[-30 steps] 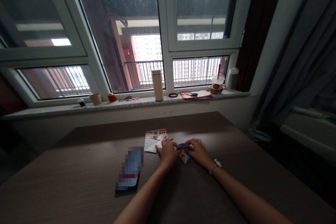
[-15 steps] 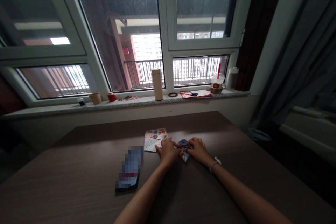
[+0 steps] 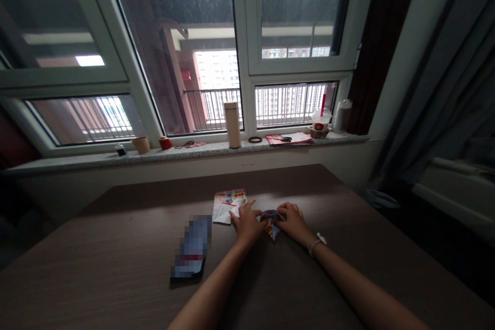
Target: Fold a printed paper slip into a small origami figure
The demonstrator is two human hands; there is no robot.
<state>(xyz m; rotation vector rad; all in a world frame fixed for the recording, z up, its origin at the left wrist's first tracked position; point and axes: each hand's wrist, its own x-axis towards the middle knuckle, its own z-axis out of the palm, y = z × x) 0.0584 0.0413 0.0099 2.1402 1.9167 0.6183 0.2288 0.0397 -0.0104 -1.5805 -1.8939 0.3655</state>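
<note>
Head view: I have the right hand (image 3: 294,223) with its fingers together, apparently pressing the folded printed paper (image 3: 271,225) flat near the table's (image 3: 309,185) far edge, while the left hand (image 3: 246,224) rests beside it, fingers apart, by the loose flyer (image 3: 226,207).

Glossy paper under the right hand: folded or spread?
Folded: the glossy printed paper forms a small, thick, layered shape with a pointed corner under the right hand, unlike the flatter printed sheet nearby.
</note>
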